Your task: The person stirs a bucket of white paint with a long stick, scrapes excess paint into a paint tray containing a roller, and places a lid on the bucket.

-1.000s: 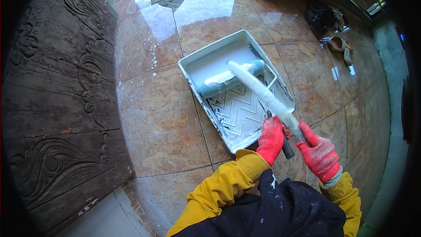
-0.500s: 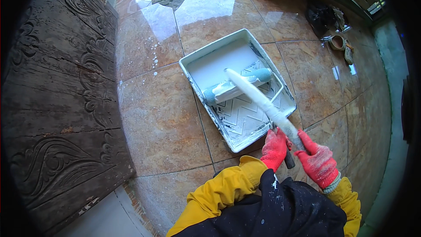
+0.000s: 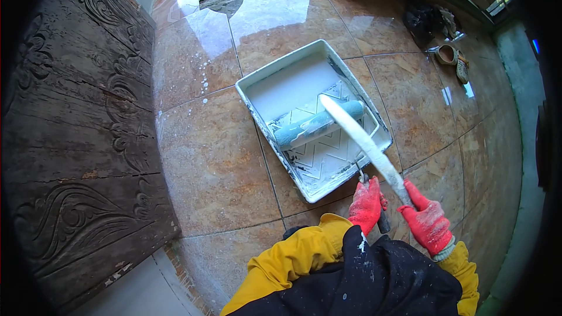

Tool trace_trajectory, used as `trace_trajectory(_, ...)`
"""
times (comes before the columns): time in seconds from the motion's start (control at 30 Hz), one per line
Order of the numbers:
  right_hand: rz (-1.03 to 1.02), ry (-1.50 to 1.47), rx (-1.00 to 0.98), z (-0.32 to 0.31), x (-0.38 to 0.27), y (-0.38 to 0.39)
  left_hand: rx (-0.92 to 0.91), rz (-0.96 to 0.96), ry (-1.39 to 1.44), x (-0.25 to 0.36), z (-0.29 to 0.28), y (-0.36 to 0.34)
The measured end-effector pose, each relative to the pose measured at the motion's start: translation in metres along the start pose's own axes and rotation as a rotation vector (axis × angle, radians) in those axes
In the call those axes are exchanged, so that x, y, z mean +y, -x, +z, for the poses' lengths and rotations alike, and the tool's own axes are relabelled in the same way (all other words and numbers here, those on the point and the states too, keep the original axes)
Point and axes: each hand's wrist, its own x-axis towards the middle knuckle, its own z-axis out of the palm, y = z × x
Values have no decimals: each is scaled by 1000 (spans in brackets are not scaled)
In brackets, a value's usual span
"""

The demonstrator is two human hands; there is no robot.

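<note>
A white paint tray (image 3: 319,174) lies on the floor in front of me, with white paint (image 3: 284,86) pooled at its far end. Across its ridged slope rests a paint roller (image 3: 295,133) with a blue-green sleeve, streaked white. My left hand (image 3: 365,206), in a red glove, is closed round the roller's dark handle at the tray's near right corner. In my right hand (image 3: 428,222), also red-gloved, is a long stick (image 3: 364,139) coated with white paint. Its far end lies over the roller sleeve; whether it touches cannot be made out.
A carved dark wooden panel (image 3: 88,117) stands along the left. Brown floor tiles (image 3: 216,169) carry white paint drops (image 3: 205,76). At the far right are a pair of shoes (image 3: 448,55) and a black bag (image 3: 422,23). Broken tiling (image 3: 225,3) shows at the back.
The stick's far end has shifted right along the roller. More of the sleeve's blue-green shows now, with less white paint on the visible side. Both hands keep their holds.
</note>
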Motion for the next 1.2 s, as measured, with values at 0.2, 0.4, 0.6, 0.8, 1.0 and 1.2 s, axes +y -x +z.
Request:
trace_trajectory(0.2, 137, 52, -171, 2, -8, 10, 19, 403, -487, 3, -4, 9)
trace_trajectory(0.4, 91, 11, -33, 0, 4, 9, 21, 60, -71, 11, 5, 10)
trace_trajectory(0.6, 111, 20, -56, -6, -6, -4, 33, 105, -51, 18, 5, 7)
trace_trajectory(0.8, 54, 6, -86, 7, -20, -9, 59, 76, 17, 36, 8, 2)
trace_trajectory(1.0, 145, 145, -42, -4, -28, -29, 19, 85, 136, 58, 7, -13)
trace_trajectory(1.2, -13, -68, 2, -8, -21, -33, -10, 59, 296, 89, 15, -15)
